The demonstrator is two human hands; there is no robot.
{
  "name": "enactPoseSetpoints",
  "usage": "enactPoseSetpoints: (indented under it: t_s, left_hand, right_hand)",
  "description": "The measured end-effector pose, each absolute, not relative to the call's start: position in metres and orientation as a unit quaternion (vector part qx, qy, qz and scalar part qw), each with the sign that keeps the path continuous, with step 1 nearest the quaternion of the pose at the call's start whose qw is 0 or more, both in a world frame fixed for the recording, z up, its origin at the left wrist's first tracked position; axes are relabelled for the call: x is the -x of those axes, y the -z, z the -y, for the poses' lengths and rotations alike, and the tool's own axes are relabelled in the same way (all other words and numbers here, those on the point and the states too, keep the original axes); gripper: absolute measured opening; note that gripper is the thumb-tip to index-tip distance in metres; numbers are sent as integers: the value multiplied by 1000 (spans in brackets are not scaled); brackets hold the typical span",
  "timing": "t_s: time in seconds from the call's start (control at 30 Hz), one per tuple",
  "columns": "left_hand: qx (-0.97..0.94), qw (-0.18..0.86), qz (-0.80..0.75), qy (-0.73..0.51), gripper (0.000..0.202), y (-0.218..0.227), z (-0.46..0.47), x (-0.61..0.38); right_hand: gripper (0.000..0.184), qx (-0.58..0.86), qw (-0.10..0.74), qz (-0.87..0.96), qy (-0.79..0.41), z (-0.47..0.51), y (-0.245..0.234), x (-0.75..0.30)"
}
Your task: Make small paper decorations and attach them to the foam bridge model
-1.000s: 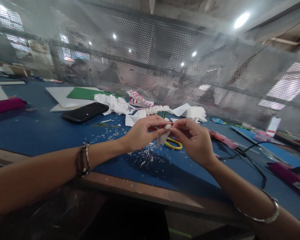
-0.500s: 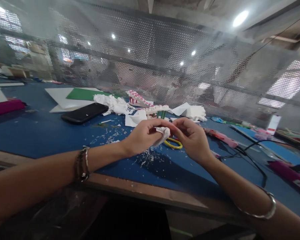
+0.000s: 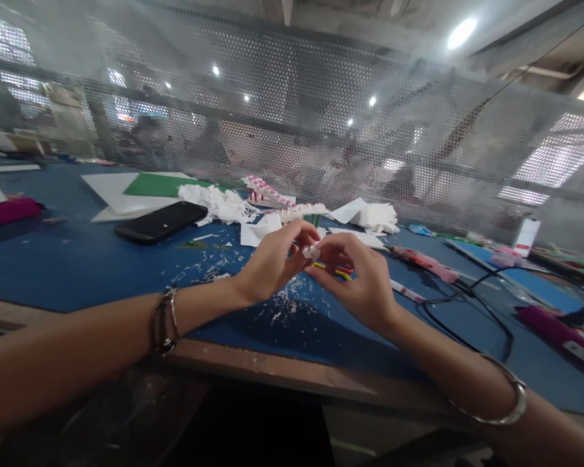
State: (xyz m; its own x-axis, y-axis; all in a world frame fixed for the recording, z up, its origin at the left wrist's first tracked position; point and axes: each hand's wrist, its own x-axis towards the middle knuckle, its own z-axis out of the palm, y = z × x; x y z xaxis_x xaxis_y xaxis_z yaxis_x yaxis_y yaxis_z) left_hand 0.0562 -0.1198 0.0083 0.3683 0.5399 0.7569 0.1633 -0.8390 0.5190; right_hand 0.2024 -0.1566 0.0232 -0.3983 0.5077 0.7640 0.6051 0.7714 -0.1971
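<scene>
Between my fingertips is a small crumpled piece of white paper [image 3: 311,252], held above the blue table [image 3: 185,324]. My left hand [image 3: 275,263] pinches it from the left, fingers curled around it. On the other side my right hand [image 3: 363,279] grips it between thumb and fingers. Behind my right hand's fingers lie scissors with yellow handles [image 3: 341,274], mostly hidden. White paper scraps [image 3: 288,301] are scattered on the table below my hands.
A black phone [image 3: 160,222] lies left, near a heap of torn white paper [image 3: 219,202] and a green sheet [image 3: 160,184]. On the right are a pink glue gun [image 3: 425,263] with a black cord and a purple power strip [image 3: 559,334]. A perforated screen [image 3: 292,97] stands behind.
My right hand has moved left and now grips the paper too. The paper looks smaller and more tightly bunched than before. The view has shifted slightly.
</scene>
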Motion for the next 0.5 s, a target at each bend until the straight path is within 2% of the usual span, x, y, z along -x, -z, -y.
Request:
enactPoseSetpoints:
  t_s: [0.1,0.23,0.5]
  left_hand:
    - [-815,159,-224,-510,13,-8,121,-55]
    - [-810,159,-233,-514,11,-8,120,-56]
    - [-834,115,-249,-479,14,-9,120,-55]
  right_hand:
    - [8,330,428,836,98,157,-23,-200]
    - [12,318,425,839,122,158,-22,-198]
    - [7,347,409,833,134,157,-22,-198]
